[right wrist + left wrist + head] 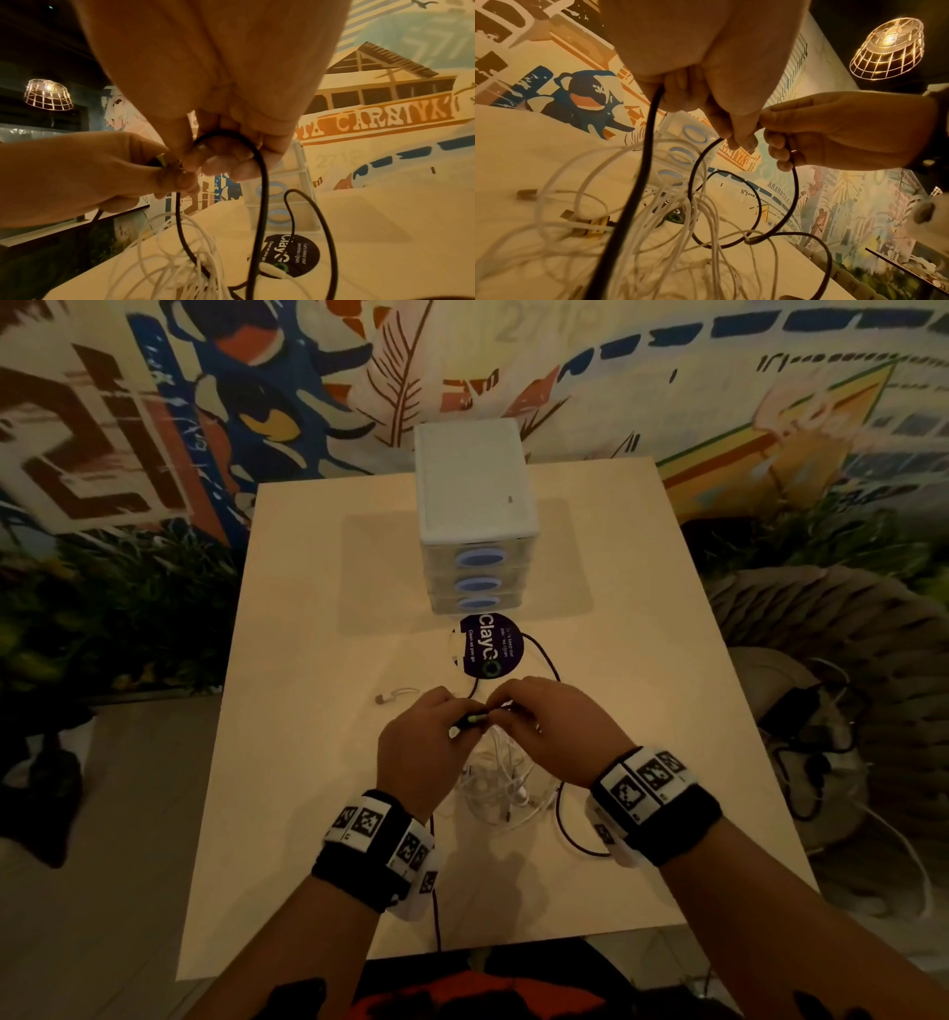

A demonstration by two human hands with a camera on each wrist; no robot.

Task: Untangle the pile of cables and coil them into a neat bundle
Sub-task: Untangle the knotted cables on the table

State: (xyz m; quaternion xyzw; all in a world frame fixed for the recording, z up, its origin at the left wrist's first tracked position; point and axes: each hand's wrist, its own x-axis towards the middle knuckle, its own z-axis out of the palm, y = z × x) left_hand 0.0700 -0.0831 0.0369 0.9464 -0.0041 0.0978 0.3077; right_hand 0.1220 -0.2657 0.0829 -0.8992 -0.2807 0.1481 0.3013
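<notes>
Item: black cable (pixel 744 205), one length. Left hand (pixel 418 742) and right hand (pixel 552 729) are raised close together over the bench (pixel 642 711), fingertips almost meeting. Both pinch the black cable near a plug end with a yellow-green collar (pixel 470 722); that end lies roughly left to right between the hands. Below the hands the cable drops in loops. One run trails toward the near bench edge; another curves right and far, toward the sticker.

Item: white cables (pixel 500 785), several, tangled in a loose pile on the bench directly beneath the hands. No common axis can be told. One white earbud lead (pixel 395 695) lies apart, to the left.

Item: round dark sticker (pixel 490 645), on the bench just near of the drawer unit. Text: "Clayco", "Clean as you go", "Let's keep our pantries clean."

Item: small white drawer unit (pixel 475 516), three drawers with blue oval handles, far centre of the bench.

Item: wall mural (pixel 385 119), lettering only partly legible.
</notes>
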